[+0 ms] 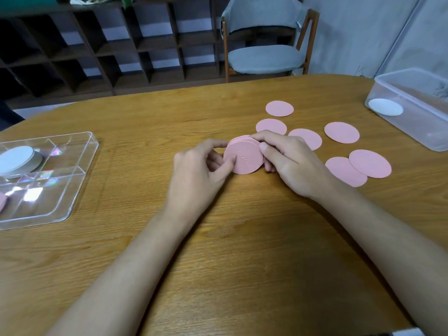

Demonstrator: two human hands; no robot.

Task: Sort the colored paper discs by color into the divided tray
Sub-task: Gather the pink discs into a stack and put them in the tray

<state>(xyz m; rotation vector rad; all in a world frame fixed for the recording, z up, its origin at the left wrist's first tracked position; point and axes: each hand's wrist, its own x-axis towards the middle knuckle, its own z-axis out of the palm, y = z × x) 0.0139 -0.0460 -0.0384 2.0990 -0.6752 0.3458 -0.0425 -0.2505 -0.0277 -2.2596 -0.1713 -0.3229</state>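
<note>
A stack of pink paper discs (244, 155) stands tilted on its edge at the table's middle, held between both hands. My left hand (201, 170) grips its left side, thumb on the front disc. My right hand (288, 161) curls over its top and right side. Several loose pink discs (341, 132) lie flat on the table behind and to the right of my right hand. The clear divided tray (80, 175) sits at the left, with a stack of white discs (18, 161) in a far compartment and a pink disc (2, 201) at its left edge.
A clear plastic box (417, 122) at the far right of the wooden table (218, 238) holds a white disc (385, 107). A grey chair (264, 57) and dark shelving (97, 44) stand beyond the table's far edge.
</note>
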